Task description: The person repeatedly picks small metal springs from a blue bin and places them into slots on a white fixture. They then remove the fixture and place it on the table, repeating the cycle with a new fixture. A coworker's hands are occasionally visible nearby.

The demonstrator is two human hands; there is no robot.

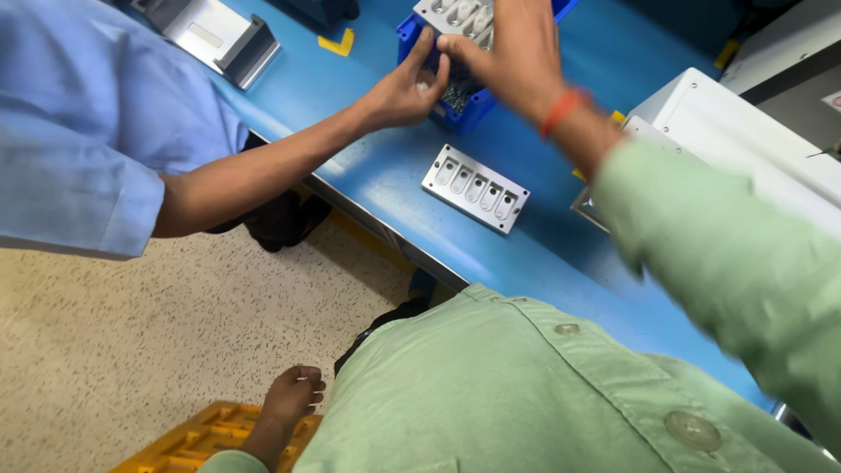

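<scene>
My right hand (517,52), with an orange band at the wrist, reaches over a blue bin (455,112) at the far side of the blue bench. It grips a grey metal plate with moulded slots (455,16), thumb under its edge. A co-worker's hand (405,88), on a blue-sleeved arm, pinches something small inside the same bin, almost touching my thumb. A second slotted metal plate (475,188) lies flat on the bench nearer me. My left hand (293,394) hangs low beside my green shirt with its fingers curled and nothing in it.
A white machine housing (745,140) stands at the right of the blue bench (368,175). A grey metal bracket (219,37) sits at the far left of the bench. A yellow plastic pallet (201,438) lies on the speckled floor under my left hand.
</scene>
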